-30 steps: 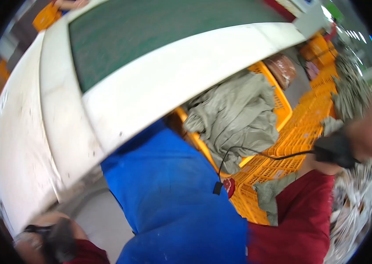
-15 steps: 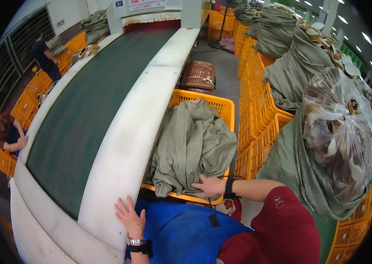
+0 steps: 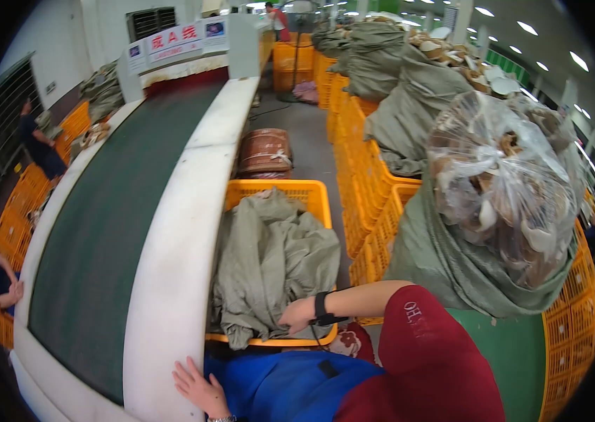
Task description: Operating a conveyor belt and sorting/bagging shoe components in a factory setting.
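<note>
Head view shows the right hand (image 3: 297, 314) clenched on the limp grey-green sack (image 3: 269, 264), probably light, best gripped by bunched folds, while the left hand (image 3: 199, 385) rests open-fingered on the conveyor's white rim (image 3: 178, 267).

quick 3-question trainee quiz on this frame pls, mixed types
1. True or false: the right hand rests on the grey-green sack in the yellow crate.
2. What does the left hand touch? A) the clear bag B) the conveyor's white rim C) the brown drum
3. Fill in: the belt between the white rims is dark ____.

Key: 1 true. 2 B, the white rim. 3 green.
</note>
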The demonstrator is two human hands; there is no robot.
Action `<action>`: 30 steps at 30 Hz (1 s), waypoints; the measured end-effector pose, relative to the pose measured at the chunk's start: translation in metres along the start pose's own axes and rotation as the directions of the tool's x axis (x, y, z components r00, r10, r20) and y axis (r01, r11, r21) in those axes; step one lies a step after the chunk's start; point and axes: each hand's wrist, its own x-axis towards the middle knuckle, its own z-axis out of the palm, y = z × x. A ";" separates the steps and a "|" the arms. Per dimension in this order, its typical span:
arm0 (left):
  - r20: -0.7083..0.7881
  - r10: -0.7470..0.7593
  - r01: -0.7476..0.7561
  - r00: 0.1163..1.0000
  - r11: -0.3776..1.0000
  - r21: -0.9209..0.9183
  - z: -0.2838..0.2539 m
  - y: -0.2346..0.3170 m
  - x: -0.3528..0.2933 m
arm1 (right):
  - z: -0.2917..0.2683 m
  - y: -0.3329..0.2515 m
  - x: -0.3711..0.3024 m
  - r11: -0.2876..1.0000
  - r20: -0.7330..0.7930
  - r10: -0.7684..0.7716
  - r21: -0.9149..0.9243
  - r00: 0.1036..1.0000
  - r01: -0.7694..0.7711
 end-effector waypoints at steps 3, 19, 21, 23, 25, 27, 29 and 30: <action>0.040 -0.052 0.051 0.998 0.999 0.015 -0.005 0.002 -0.002 | -0.035 -0.035 0.013 0.988 -0.017 -0.140 -0.068 0.990 0.139; 0.022 0.071 -0.074 0.997 0.979 0.191 -0.015 0.002 0.000 | -0.081 -0.117 0.198 0.949 -0.560 -0.314 -0.196 0.767 0.246; 0.022 0.069 -0.072 0.997 0.969 0.236 -0.014 0.003 0.002 | -0.070 -0.115 0.205 0.933 -0.747 -0.343 -0.201 0.569 0.298; 0.041 0.086 -0.093 0.995 0.964 0.248 -0.014 0.004 0.004 | -0.065 -0.117 0.209 0.950 -0.776 -0.287 -0.157 0.562 0.268; 0.049 0.093 -0.103 0.994 0.959 0.265 -0.016 0.004 0.006 | -0.064 -0.119 0.211 0.961 -0.801 -0.244 -0.124 0.547 0.247; 0.047 0.110 -0.119 0.993 0.952 0.281 -0.018 0.004 0.006 | -0.064 -0.122 0.211 0.974 -0.815 -0.208 -0.120 0.541 0.193; 0.055 0.108 -0.119 0.993 0.953 0.280 -0.017 0.004 0.007 | -0.064 -0.122 0.210 0.972 -0.829 -0.209 -0.118 0.519 0.204; 0.056 0.104 -0.115 0.993 0.953 0.279 -0.017 0.004 0.007 | -0.064 -0.122 0.209 0.970 -0.838 -0.215 -0.122 0.502 0.212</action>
